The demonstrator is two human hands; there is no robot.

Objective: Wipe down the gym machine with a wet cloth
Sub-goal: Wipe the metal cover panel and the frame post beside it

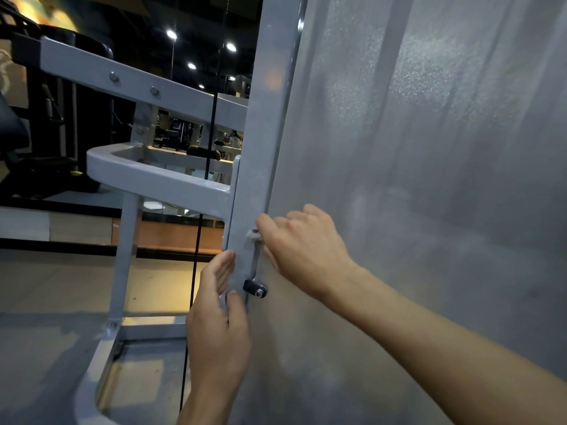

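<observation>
The gym machine's grey upright post (pixel 260 148) runs down the middle of the head view, with a frosted panel (pixel 414 164) to its right. My right hand (pixel 303 250) pinches a small white bit of cloth (pixel 254 236) against the post's edge, and most of the cloth is hidden in my curled fingers. Just below it, my left hand (pixel 219 317) holds the post between its thumb and its straight fingers. A black clip with a bolt (pixel 256 289) sits on the post between my two hands.
Grey cross beams (pixel 159 179) and a thinner leg (pixel 122 262) branch off to the left of the post. A black cable (pixel 196 240) hangs down close to my left hand. The machine's curved base (pixel 89 384) lies on the floor below. Dark gym equipment stands at the far left.
</observation>
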